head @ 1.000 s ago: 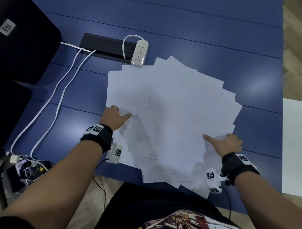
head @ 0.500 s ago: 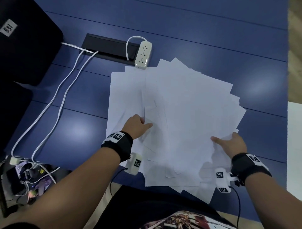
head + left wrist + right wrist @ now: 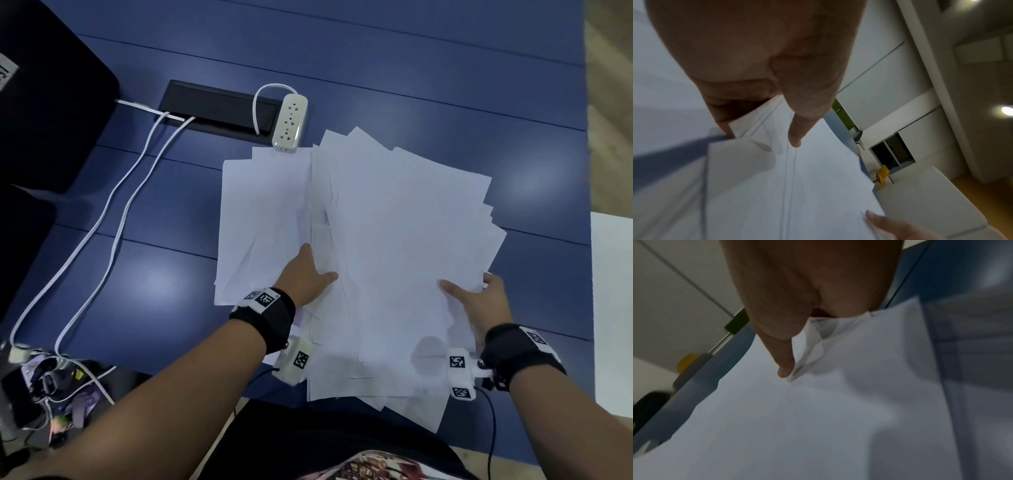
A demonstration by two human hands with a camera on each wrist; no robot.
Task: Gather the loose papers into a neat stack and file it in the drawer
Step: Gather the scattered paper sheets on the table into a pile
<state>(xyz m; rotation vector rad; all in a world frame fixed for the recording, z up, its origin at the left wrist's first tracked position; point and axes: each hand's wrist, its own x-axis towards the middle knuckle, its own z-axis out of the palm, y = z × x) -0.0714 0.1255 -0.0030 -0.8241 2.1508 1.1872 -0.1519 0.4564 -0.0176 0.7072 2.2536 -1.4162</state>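
Several loose white papers (image 3: 404, 222) lie fanned out and overlapping on the blue table (image 3: 376, 68). My left hand (image 3: 308, 274) grips the left side of the upper sheets: in the left wrist view its thumb (image 3: 797, 129) lies on top of the papers (image 3: 818, 186) and the fingers reach underneath. My right hand (image 3: 479, 298) pinches the pile's right edge. In the right wrist view its thumb (image 3: 783, 363) presses on the papers (image 3: 797, 418) with the fingers hidden below. A few sheets stay flat to the left of my left hand. No drawer is in view.
A white power strip (image 3: 290, 125) touches the pile's far left corner, beside a black cable slot (image 3: 219, 106). Two white cables (image 3: 113, 205) run down the table's left side to a tangle (image 3: 44, 383). A black object (image 3: 51, 102) is far left and a white surface (image 3: 613, 308) is right.
My left hand has slid rightward from the pile's left edge into its middle, getting under the upper sheets. The right hand has kept its hold at the right edge. The fan has narrowed.
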